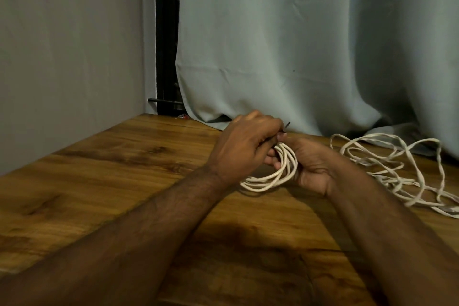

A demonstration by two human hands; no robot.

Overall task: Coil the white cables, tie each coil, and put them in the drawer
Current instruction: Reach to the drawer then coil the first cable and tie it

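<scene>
Tying the first coil (269,176), held just above the table (124,181). Left hand (244,148) pinching a dark tie (286,125) at the coil's top; right hand (314,166) gripping the loops. Loose cable (397,169) lying right of the coil, uncoiled. Next, probably: cinching the tie snug without spilling loops. No drawer in view.

The table (124,169) is glossy, grained wood. The coil (268,179) at centre and the loose cable (397,169) at three o'clock look smooth, matt white plastic. The curtain (298,45) at twelve o'clock is matt cloth.

Wooden table (104,181) under loose white cable (397,171).
</scene>
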